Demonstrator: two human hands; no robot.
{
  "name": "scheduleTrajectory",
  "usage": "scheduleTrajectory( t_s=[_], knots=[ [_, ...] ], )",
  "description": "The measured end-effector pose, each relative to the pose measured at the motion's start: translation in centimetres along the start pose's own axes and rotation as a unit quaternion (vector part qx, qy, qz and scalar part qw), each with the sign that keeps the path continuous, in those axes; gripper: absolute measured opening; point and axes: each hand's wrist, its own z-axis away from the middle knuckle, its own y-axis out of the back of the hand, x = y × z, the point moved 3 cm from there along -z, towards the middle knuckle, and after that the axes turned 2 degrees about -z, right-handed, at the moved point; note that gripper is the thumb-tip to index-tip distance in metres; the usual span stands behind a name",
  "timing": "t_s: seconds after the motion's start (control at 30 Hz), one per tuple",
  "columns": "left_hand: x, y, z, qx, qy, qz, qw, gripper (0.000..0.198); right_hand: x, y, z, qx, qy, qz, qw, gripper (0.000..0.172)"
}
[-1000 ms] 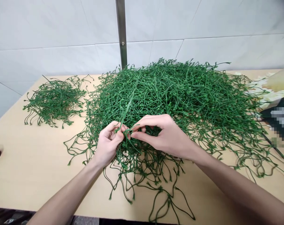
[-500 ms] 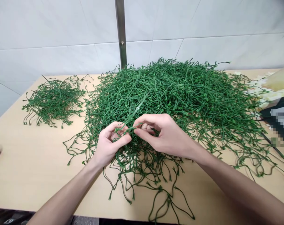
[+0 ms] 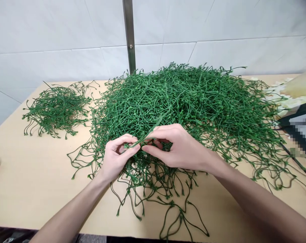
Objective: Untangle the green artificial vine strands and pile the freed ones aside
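A big heap of green plastic stems [image 3: 193, 104] covers the middle of the light wooden table [image 3: 29, 182]. At the heap's near edge my left hand [image 3: 116, 158] and my right hand [image 3: 177, 146] meet. Both pinch the same green stem [image 3: 149, 132], which slants up and to the right from my fingertips over the heap. Loose stem ends trail toward the table's front edge below my wrists.
A smaller pile of green stems [image 3: 55, 109] lies at the left. A metal post [image 3: 129, 37] stands against the white tiled wall behind the heap. Pale flower petals [image 3: 281, 96] and a dark box [image 3: 301, 126] sit at the right edge.
The stem held between my fingers has swung from nearly upright to leaning right and low over the heap. My hands stayed almost in place.
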Motion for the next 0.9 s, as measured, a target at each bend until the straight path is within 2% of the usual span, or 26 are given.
scheduleTrajectory(
  t_s=[0.13,0.2,0.37,0.5,0.77,0.9],
  knots=[
    [-0.4,0.2,0.3,0.010,0.047,-0.019,0.999,0.015,0.3,0.2,0.0,-0.045,-0.019,-0.035,0.998,0.023],
    [-0.2,0.1,0.4,0.013,0.049,-0.018,0.999,0.017,0.5,0.3,-0.1,-0.045,-0.038,-0.059,0.997,0.020],
    [0.3,-0.2,0.4,-0.028,0.043,-0.022,0.998,0.016,0.7,0.5,-0.3,-0.030,-0.104,-0.102,0.989,0.008],
    [0.5,-0.4,0.4,-0.028,0.075,-0.018,0.997,0.026,0.5,0.6,-0.1,-0.039,-0.099,-0.084,0.991,0.008],
    [0.7,-0.6,0.3,-0.044,0.081,-0.073,0.993,0.020,0.2,0.9,0.3,-0.097,-0.085,-0.040,0.991,0.015],
    [0.8,-0.6,0.3,-0.041,0.092,-0.076,0.992,0.023,0.1,1.0,0.2,-0.094,-0.076,-0.034,0.992,0.018]
  ],
)
